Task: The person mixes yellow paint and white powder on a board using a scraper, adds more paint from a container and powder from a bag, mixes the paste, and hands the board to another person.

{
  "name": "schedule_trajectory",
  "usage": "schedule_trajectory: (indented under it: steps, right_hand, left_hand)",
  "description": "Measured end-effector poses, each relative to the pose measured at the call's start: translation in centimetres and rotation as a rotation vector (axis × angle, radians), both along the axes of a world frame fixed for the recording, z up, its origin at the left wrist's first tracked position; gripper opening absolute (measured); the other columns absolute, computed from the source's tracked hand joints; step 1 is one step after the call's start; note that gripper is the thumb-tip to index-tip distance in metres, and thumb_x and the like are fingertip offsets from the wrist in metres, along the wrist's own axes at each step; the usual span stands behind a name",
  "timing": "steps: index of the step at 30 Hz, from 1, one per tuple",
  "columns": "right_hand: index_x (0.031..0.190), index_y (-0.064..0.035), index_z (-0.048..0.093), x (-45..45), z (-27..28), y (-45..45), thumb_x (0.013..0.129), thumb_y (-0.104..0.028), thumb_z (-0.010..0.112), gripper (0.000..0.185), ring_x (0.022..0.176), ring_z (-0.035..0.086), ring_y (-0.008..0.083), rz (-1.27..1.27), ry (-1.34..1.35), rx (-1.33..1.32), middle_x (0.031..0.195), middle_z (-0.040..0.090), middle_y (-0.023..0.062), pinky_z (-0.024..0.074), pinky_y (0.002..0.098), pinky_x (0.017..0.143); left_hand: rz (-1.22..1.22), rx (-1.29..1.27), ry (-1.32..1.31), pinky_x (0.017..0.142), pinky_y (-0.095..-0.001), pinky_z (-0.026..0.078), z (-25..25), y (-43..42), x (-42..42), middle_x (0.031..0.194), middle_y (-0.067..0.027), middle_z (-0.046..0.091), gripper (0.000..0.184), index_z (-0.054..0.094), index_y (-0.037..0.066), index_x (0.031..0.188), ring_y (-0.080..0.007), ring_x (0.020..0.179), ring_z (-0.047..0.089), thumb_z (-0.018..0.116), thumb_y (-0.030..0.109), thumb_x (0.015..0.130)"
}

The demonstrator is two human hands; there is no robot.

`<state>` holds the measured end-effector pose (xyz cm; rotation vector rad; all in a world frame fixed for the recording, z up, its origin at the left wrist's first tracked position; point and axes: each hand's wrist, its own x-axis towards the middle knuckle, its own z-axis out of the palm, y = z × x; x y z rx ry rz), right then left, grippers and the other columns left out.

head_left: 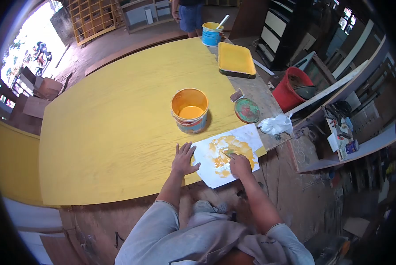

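Note:
A white sheet [203, 153] smeared with yellow-orange paste [236, 145] lies at the near edge of a large yellow-painted board [109, 119]. My left hand [183, 160] rests with spread fingers on the sheet's left edge. In my right hand [240, 166] is what looks like a putty knife [227, 154], its tip in the paste; my fingers hide most of the handle. Just beyond the sheet stands a bucket [190, 121] with orange-yellow paint inside.
Right of the bucket are a stained round lid [247, 110], a small block [236, 95] and a white plastic bag [275, 124]. Farther back sit a yellow paint tray [236, 60] and a blue bucket [211, 35]. A red bucket [290, 90] stands beyond the table's right edge. A person [190, 17] stands behind.

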<state>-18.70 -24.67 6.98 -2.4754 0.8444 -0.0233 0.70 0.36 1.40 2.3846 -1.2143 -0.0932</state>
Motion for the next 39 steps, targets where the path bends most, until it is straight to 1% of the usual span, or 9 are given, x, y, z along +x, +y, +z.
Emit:
schedule_trajectory:
  steps: [4,7,14,21,26,33,34,37,39]
  right_hand:
    - [0.123,-0.0094,0.078,-1.9,-1.1,0.7,0.095,-0.023,0.06,0.036,0.103,0.071,0.0458,0.036,0.049,0.013,0.106,0.074,0.0278,0.0563,0.0524,0.096]
    - [0.122,-0.0093,0.077,-2.6,-0.5,-0.5,0.095,-0.022,0.059,0.035,0.103,0.071,0.045,0.093,0.087,0.023,0.108,0.074,0.0268,0.0559,0.056,0.094]
    - [0.124,-0.0092,0.077,0.3,-1.4,0.8,0.095,-0.02,0.059,0.036,0.103,0.07,0.0468,0.017,0.022,0.05,0.11,0.075,0.0269,0.0561,0.0539,0.095]
    - [0.125,-0.0099,0.076,-1.7,0.1,-0.4,0.095,-0.02,0.059,0.036,0.1,0.07,0.0456,0.083,0.019,0.01,0.101,0.073,0.0281,0.0566,0.0555,0.091]
    - [0.125,-0.011,0.077,-0.2,-2.0,1.1,0.097,-0.018,0.056,0.036,0.102,0.071,0.0458,0.085,-0.011,0.052,0.099,0.073,0.0278,0.0563,0.0548,0.093]
    - [0.124,-0.0133,0.078,-1.9,1.4,-0.5,0.096,-0.021,0.058,0.034,0.102,0.071,0.0452,0.066,-0.022,0.053,0.104,0.074,0.0265,0.0559,0.0556,0.093]
    - [0.123,-0.0065,0.077,-0.7,1.5,-1.1,0.096,-0.022,0.057,0.036,0.106,0.07,0.0464,0.059,-0.009,0.045,0.111,0.075,0.0265,0.0547,0.0544,0.097]
    - [0.116,-0.0059,0.078,3.1,1.9,-1.4,0.093,-0.017,0.055,0.034,0.102,0.07,0.0471,0.098,-0.026,0.021,0.103,0.074,0.0277,0.0548,0.0566,0.094]
    - [0.113,-0.0041,0.078,3.8,1.3,-0.4,0.091,-0.016,0.055,0.033,0.103,0.07,0.0473,0.081,0.016,0.062,0.105,0.075,0.0277,0.0546,0.0565,0.095]
  left_hand:
    - [-0.008,-0.001,-0.016,0.133,-0.0637,0.011,-0.1,-0.1,0.3,0.163,-0.0191,0.045,0.092,0.053,0.009,0.152,-0.0382,0.156,0.035,0.077,0.055,0.076]
    - [0.001,-0.008,-0.016,0.133,-0.0641,0.011,-0.6,-0.1,0.2,0.163,-0.0193,0.046,0.092,0.052,0.009,0.152,-0.0386,0.156,0.036,0.077,0.055,0.076]
    - [-0.005,0.005,-0.006,0.133,-0.0644,0.012,-0.5,-0.1,0.1,0.164,-0.0189,0.045,0.092,0.053,0.009,0.152,-0.0381,0.156,0.036,0.077,0.053,0.076]
    - [0.007,0.005,0.005,0.133,-0.0633,0.012,-0.3,-0.3,0.2,0.163,-0.0169,0.046,0.089,0.054,0.011,0.151,-0.0378,0.155,0.037,0.079,0.052,0.076]
    - [0.0,0.025,-0.019,0.134,-0.0618,0.011,-0.5,-0.5,0.2,0.164,-0.0159,0.045,0.089,0.054,0.012,0.151,-0.0365,0.156,0.035,0.079,0.051,0.076]
    - [0.007,0.044,-0.027,0.134,-0.0613,0.01,-0.6,-0.7,0.4,0.165,-0.0153,0.044,0.09,0.053,0.013,0.152,-0.0358,0.156,0.035,0.078,0.052,0.075]
    - [0.008,0.051,-0.03,0.134,-0.0613,0.01,-0.6,-0.7,0.4,0.165,-0.0152,0.044,0.09,0.053,0.013,0.152,-0.0358,0.157,0.035,0.078,0.053,0.075]
    - [0.008,0.046,-0.032,0.134,-0.0614,0.01,-0.5,-0.7,0.3,0.165,-0.0153,0.044,0.089,0.053,0.013,0.152,-0.036,0.156,0.035,0.078,0.052,0.075]
    - [0.006,0.03,-0.024,0.133,-0.0624,0.013,-0.5,-0.6,0.3,0.163,-0.0156,0.046,0.09,0.054,0.013,0.151,-0.0376,0.155,0.037,0.079,0.051,0.074]
